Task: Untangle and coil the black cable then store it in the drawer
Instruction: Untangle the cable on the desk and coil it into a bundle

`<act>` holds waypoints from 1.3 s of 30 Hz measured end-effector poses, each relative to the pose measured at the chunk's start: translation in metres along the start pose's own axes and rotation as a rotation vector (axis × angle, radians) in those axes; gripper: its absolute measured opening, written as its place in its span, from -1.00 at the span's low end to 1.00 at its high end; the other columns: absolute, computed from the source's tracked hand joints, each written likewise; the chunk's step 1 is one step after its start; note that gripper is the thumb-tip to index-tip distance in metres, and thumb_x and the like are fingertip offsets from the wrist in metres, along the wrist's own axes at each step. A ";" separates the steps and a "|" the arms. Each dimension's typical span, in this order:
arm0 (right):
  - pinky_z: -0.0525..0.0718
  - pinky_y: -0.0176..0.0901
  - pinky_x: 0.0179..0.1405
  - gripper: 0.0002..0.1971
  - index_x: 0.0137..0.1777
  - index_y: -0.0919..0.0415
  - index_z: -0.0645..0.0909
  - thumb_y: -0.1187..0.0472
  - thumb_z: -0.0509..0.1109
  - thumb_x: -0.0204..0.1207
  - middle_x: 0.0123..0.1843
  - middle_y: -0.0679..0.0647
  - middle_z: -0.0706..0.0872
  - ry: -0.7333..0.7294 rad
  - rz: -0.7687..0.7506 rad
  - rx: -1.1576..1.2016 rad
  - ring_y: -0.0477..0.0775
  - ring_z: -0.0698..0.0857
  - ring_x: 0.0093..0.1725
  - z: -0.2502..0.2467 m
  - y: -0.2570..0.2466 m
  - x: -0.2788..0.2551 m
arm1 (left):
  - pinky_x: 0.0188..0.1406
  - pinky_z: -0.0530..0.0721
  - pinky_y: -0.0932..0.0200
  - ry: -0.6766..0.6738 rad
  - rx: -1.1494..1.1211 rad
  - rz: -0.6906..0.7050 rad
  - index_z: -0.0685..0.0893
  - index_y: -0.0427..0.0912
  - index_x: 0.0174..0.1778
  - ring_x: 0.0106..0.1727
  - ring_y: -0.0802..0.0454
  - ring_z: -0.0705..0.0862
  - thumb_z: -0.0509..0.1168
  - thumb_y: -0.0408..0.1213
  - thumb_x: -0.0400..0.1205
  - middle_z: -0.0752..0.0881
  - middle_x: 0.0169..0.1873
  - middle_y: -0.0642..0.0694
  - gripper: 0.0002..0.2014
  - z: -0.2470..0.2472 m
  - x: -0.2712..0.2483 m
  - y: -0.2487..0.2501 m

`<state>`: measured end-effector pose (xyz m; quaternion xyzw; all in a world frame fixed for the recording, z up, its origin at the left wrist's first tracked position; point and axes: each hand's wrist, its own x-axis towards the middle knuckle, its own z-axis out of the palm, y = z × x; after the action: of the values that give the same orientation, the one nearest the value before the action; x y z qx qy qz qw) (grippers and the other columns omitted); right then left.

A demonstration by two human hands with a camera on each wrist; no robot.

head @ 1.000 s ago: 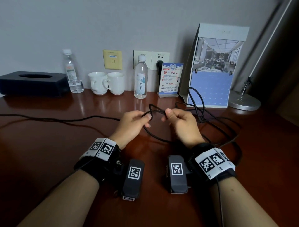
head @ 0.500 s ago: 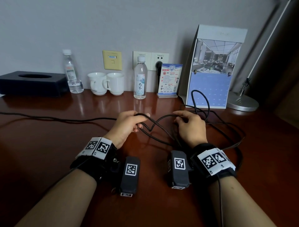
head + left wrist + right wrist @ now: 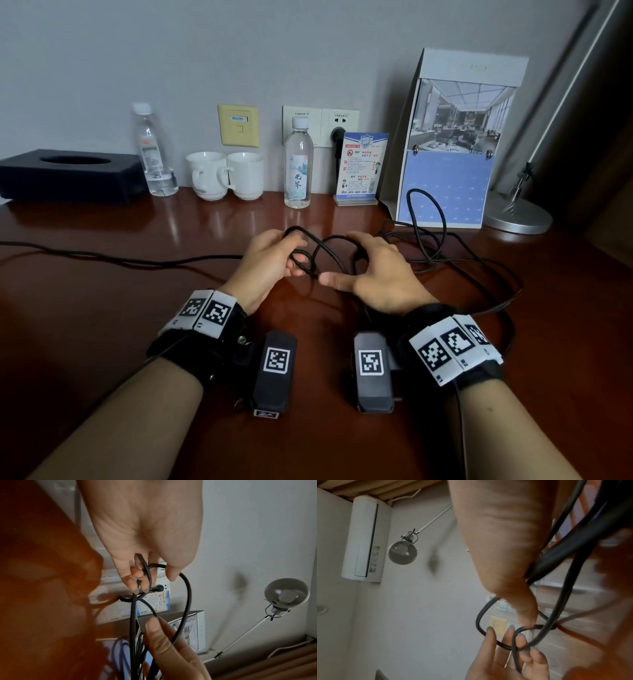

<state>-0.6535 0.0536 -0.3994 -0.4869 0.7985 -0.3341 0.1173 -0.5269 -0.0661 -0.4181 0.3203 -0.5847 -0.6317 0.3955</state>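
The black cable [image 3: 426,236] lies tangled on the wooden desk [image 3: 102,325], mostly to the right of my hands. One strand [image 3: 137,262] runs off to the left. My left hand [image 3: 294,260] holds a small loop of it in curled fingers; in the left wrist view its fingertips [image 3: 137,574] pinch two strands of the cable [image 3: 186,601]. My right hand [image 3: 346,260] curls its fingers over a neighbouring loop, thumb stretched left. In the right wrist view the cable [image 3: 556,622] passes under its thumb [image 3: 523,609]. No drawer is in view.
Along the wall stand a black tissue box [image 3: 68,174], two water bottles [image 3: 297,168], two white cups [image 3: 226,174], a small sign [image 3: 359,168], a standing calendar [image 3: 448,154] and a lamp base [image 3: 517,214]. A plug sits in the wall socket [image 3: 337,132].
My hands, first pinching one loop close together, drew apart and sank toward the desk. The left now holds a small loop and the right thumb has stretched out to the left.
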 end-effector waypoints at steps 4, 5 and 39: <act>0.46 0.22 0.41 -0.60 0.29 0.00 0.61 -0.11 0.45 0.50 0.28 0.08 0.68 0.172 -0.002 0.000 0.20 0.56 0.37 -0.001 0.008 0.007 | -0.29 0.69 0.17 0.010 0.092 0.033 0.70 -0.29 -0.17 -0.33 0.05 0.66 0.21 -0.23 0.74 0.71 -0.32 -0.16 -0.73 -0.004 0.001 -0.002; 0.47 0.22 0.38 -0.69 0.20 0.03 0.65 -0.09 0.40 0.55 0.23 0.08 0.71 0.215 0.000 -0.010 0.22 0.59 0.34 -0.002 0.009 0.008 | -0.32 0.70 0.20 0.035 0.106 0.045 0.69 -0.29 -0.21 -0.31 0.05 0.68 0.19 -0.25 0.75 0.72 -0.31 -0.16 -0.70 -0.006 0.002 -0.002; 0.42 0.15 0.49 -0.44 0.37 -0.19 0.60 0.36 0.22 0.45 0.26 -0.02 0.75 0.210 0.020 -0.018 0.20 0.60 0.38 -0.003 0.017 0.011 | -0.44 0.19 0.21 0.024 -0.112 0.120 0.41 -0.04 -0.62 -0.51 0.15 0.28 0.57 -0.39 0.28 0.31 -0.63 0.08 -0.57 -0.032 0.009 0.016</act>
<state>-0.6723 0.0500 -0.4064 -0.4423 0.8141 -0.3750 0.0320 -0.5014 -0.0901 -0.4050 0.2697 -0.5619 -0.6347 0.4568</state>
